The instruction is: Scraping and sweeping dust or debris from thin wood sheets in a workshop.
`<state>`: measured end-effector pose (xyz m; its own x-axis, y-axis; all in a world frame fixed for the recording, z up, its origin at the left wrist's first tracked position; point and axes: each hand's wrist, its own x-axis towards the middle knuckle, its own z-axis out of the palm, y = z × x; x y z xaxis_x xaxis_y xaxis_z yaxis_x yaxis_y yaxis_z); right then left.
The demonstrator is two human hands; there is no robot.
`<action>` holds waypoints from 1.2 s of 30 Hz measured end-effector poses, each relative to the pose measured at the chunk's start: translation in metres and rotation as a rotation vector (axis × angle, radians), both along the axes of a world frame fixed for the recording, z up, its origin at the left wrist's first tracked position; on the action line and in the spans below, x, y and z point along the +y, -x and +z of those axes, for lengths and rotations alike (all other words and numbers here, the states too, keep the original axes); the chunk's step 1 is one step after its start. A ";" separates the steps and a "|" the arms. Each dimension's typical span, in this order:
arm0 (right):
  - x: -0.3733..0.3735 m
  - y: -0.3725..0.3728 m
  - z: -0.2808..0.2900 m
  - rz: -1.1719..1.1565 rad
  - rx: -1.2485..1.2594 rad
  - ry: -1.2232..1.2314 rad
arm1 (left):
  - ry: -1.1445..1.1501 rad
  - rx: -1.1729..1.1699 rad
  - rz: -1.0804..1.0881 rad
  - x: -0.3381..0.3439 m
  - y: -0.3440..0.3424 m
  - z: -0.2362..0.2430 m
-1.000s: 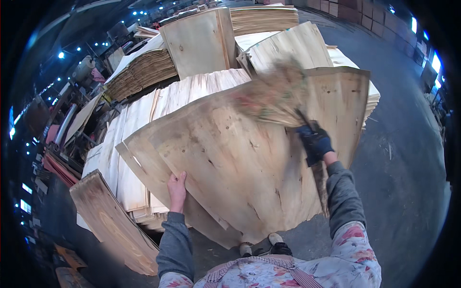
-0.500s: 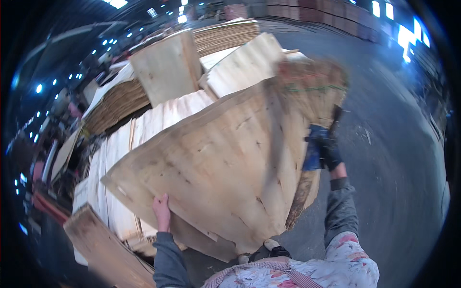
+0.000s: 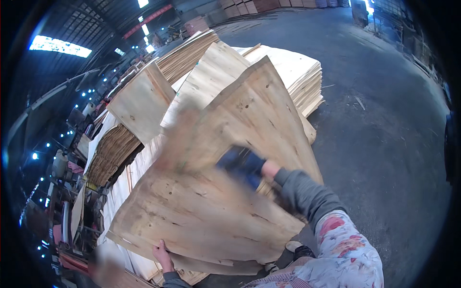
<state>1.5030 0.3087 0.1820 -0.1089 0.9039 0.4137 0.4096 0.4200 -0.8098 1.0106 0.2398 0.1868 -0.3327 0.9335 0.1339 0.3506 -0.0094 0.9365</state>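
A large tan wood veneer sheet [image 3: 216, 216], dark-streaked and knotted, is held slanting over the near side of a white veneer stack [image 3: 114, 204]. Its near left edge is pinched by the bare left hand [image 3: 163, 255], while a straw-coloured broom with a blurred reddish-brown head [image 3: 180, 141] is clasped over its middle by the dark-blue-gloved right hand [image 3: 242, 165]. Brushing appears to be under way; how much surface has been covered cannot be told, and the sheet is not yet released. At its far left edge, room is limited by a pale rippled panel [image 3: 206, 74]; along its right edge, wide grey floor [image 3: 384, 168] is left open.
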 end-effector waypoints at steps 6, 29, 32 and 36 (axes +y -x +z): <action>0.026 -0.249 -0.076 -0.749 0.512 0.206 | -0.005 -0.097 0.028 0.002 -0.005 0.005; 0.050 -0.239 -0.219 -0.120 1.343 0.311 | 0.024 -0.002 0.309 -0.021 -0.002 0.015; -0.052 -0.271 -0.204 -0.226 1.354 0.254 | 0.088 -0.037 0.256 -0.005 0.004 0.013; -0.138 -0.265 -0.137 -0.132 1.283 0.212 | 0.119 0.052 0.293 -0.011 0.006 0.011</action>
<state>1.7677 0.1704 0.0450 0.3477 0.9376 0.0050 -0.6710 0.2525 -0.6971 1.0050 0.2290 0.1981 -0.5855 0.8089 0.0532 0.3697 0.2081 0.9056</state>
